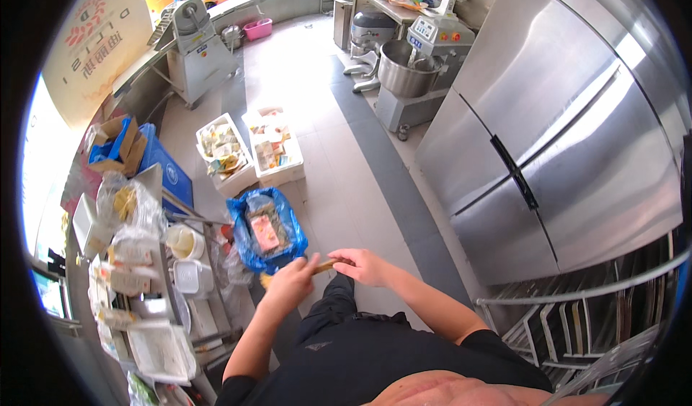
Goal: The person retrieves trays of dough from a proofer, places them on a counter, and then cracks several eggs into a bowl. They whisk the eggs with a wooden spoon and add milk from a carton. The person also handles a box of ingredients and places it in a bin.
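My left hand point(292, 285) grips a short wooden-handled tool point(324, 267), which looks like a brush. A yellow, bristle-like end sticks out on the far side of that hand, partly hidden by it. The fingers of my right hand point(363, 267) close around the tool's other end. Just beyond my left hand, a bin lined with a blue plastic bag point(294, 227) stands on the floor. In it lie a pink flat piece point(265, 232) and greyish matter that I cannot make out.
Two white foam boxes point(294, 174) of packets sit on the tiles ahead. At left, a metal shelf point(172, 276) holds tubs and bags, near a blue bin point(173, 171). A steel refrigerator point(546, 119), tray rack point(573, 330) and dough mixer point(405, 76) line the right.
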{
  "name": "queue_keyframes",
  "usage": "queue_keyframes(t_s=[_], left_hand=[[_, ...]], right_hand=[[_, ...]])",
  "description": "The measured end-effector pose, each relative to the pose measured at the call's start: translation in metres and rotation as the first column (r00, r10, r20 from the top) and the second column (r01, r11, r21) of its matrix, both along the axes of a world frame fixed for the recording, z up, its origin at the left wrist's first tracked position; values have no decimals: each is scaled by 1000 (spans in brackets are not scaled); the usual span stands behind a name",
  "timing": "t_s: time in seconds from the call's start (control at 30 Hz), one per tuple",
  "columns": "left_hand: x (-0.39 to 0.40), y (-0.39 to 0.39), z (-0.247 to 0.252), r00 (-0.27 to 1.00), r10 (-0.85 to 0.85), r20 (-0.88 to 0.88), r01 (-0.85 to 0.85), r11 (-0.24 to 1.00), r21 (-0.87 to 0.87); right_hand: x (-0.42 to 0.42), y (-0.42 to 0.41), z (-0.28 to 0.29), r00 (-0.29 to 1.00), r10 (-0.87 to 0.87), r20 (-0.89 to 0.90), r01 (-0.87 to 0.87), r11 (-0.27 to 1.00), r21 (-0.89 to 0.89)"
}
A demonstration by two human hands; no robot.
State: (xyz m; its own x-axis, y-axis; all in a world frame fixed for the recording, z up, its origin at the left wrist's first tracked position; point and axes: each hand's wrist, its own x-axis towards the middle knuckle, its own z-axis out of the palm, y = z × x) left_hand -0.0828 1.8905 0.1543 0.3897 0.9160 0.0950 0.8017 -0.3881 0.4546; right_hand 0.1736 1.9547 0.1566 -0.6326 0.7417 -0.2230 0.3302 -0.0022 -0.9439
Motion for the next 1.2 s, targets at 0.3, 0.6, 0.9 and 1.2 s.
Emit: queue_keyframes(t_s=[0.3, 0.6, 0.9, 1.2], left_hand=[[129, 349, 25, 803, -595, -17, 583, 780, 227], [125, 653, 30, 941, -250, 228, 276, 957, -91], [3, 862, 24, 802, 361, 476, -318, 932, -173], [-69, 1096, -18, -556, 448, 700, 104, 873, -477]], right_hand=[[108, 213, 47, 867, -454, 204, 474, 879, -60], [164, 438, 19, 715, -695, -76, 618, 679, -396], [59, 861, 37, 978, -48, -201, -16, 951, -308], [-65, 1151, 17, 980, 72, -186, -122, 954, -273]])
